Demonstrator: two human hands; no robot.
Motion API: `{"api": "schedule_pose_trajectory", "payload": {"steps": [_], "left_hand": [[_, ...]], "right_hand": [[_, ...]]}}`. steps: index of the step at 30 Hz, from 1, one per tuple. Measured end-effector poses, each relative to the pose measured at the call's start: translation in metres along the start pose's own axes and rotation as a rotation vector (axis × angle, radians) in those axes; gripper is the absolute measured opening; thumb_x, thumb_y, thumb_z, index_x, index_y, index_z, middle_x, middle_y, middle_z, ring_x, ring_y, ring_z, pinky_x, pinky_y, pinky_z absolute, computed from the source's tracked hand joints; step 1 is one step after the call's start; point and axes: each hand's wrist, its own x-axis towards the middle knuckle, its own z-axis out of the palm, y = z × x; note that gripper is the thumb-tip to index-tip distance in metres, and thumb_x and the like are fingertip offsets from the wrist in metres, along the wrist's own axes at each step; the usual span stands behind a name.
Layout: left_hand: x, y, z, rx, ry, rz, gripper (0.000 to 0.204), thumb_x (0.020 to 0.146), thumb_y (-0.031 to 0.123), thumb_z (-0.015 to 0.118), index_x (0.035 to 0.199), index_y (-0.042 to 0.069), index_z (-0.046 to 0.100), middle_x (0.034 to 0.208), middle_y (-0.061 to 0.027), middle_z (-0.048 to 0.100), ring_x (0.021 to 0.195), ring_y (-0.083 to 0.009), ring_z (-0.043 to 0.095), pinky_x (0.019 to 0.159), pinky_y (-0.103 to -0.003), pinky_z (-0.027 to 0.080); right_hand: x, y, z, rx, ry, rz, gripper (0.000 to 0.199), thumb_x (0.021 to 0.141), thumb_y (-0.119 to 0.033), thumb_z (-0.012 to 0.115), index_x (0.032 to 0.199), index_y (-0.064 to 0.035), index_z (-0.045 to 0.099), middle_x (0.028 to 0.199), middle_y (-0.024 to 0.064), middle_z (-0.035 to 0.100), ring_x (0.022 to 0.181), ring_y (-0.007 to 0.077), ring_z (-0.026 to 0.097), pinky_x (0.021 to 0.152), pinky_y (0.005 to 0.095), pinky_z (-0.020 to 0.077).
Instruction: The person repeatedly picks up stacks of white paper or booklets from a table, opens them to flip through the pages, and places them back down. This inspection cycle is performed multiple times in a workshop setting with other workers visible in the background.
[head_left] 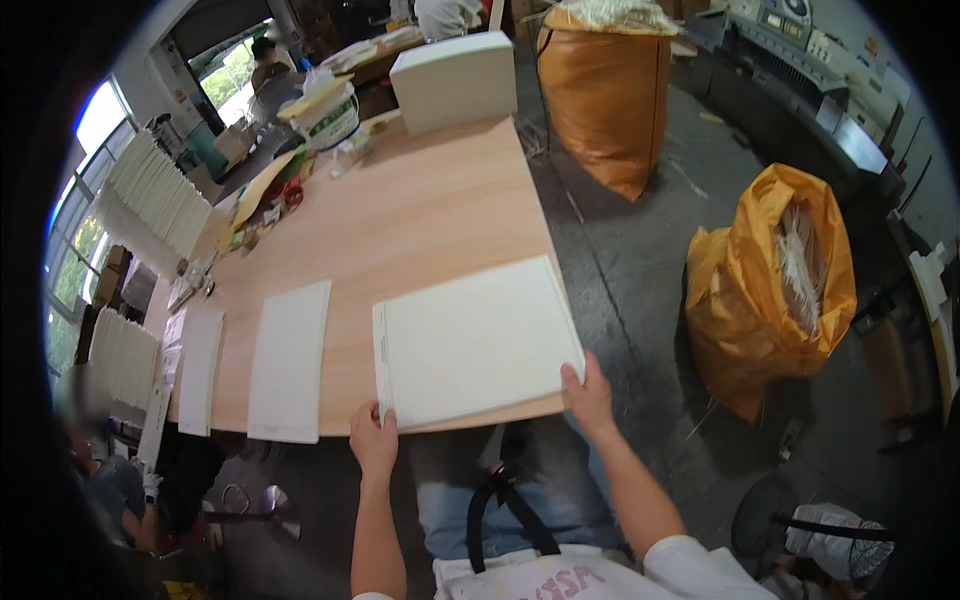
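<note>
A flat stack of white paper sheets [475, 340] lies at the near right corner of the wooden table, its front edge along the table's edge. My left hand [374, 436] grips the stack's near left corner, thumb on top and fingers curled at the side. At the near right corner my right hand [588, 392] holds the stack the same way, thumb over the edge. To the left lie two narrower paper stacks, a middle stack [288, 362] and a slimmer stack [202, 375].
The wooden table [430, 210] bears a white block of paper [455, 80], a white bucket [325, 115] and tall paper piles [155, 195]. Orange sacks [605, 100] of paper strips stand on the floor at right. Another person's gloved hand [150, 482] shows at lower left.
</note>
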Motion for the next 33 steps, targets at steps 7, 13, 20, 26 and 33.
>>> {"api": "schedule_pose_trajectory", "payload": {"steps": [7, 13, 20, 26, 33], "left_hand": [[0.006, 0.0, 0.005, -0.015, 0.041, -0.048, 0.03, 0.089, 0.023, 0.076, 0.11, 0.004, 0.066, 0.103, -0.0148, 0.069, 0.097, -0.0347, 0.069, 0.086, -0.047, 0.055], [0.012, -0.001, 0.004, 0.025, 0.034, -0.174, 0.025, 0.089, 0.026, 0.077, 0.102, 0.006, 0.068, 0.094, -0.0106, 0.072, 0.094, -0.0335, 0.071, 0.083, -0.048, 0.056], [0.008, 0.004, 0.001, 0.059, 0.01, -0.171, 0.027, 0.089, 0.029, 0.077, 0.104, 0.007, 0.069, 0.096, -0.0112, 0.073, 0.095, -0.0347, 0.071, 0.084, -0.05, 0.056], [0.004, 0.001, 0.015, 0.063, 0.036, -0.181, 0.031, 0.088, 0.03, 0.078, 0.104, 0.006, 0.067, 0.102, -0.0146, 0.068, 0.102, -0.0376, 0.067, 0.088, -0.052, 0.054], [-0.01, 0.066, -0.03, 0.114, -0.048, -0.166, 0.035, 0.095, 0.035, 0.07, 0.109, 0.003, 0.068, 0.107, -0.0208, 0.07, 0.101, -0.0424, 0.067, 0.089, -0.054, 0.054]], "right_hand": [[-0.007, -0.018, -0.005, -0.028, 0.035, -0.06, 0.054, 0.103, -0.037, 0.066, 0.143, -0.0024, 0.056, 0.119, 0.0259, 0.074, 0.11, 0.0438, 0.072, 0.093, 0.0487, 0.0553], [-0.011, -0.016, -0.004, -0.006, -0.01, -0.016, 0.054, 0.103, -0.037, 0.067, 0.142, -0.0012, 0.056, 0.119, 0.0263, 0.074, 0.108, 0.0437, 0.072, 0.091, 0.0493, 0.0557], [-0.011, -0.012, -0.001, 0.04, 0.002, 0.03, 0.048, 0.102, -0.025, 0.064, 0.142, -0.0008, 0.054, 0.122, 0.021, 0.072, 0.113, 0.0311, 0.07, 0.099, 0.0441, 0.0527], [-0.025, -0.036, -0.013, -0.142, -0.094, 0.191, 0.057, 0.103, -0.039, 0.064, 0.146, -0.0022, 0.055, 0.134, 0.0282, 0.066, 0.124, 0.0484, 0.061, 0.108, 0.052, 0.0461], [-0.029, -0.023, -0.041, -0.131, -0.094, 0.118, 0.054, 0.099, -0.036, 0.07, 0.135, 0.0036, 0.061, 0.119, 0.0274, 0.071, 0.113, 0.046, 0.066, 0.1, 0.0515, 0.0501]]}}
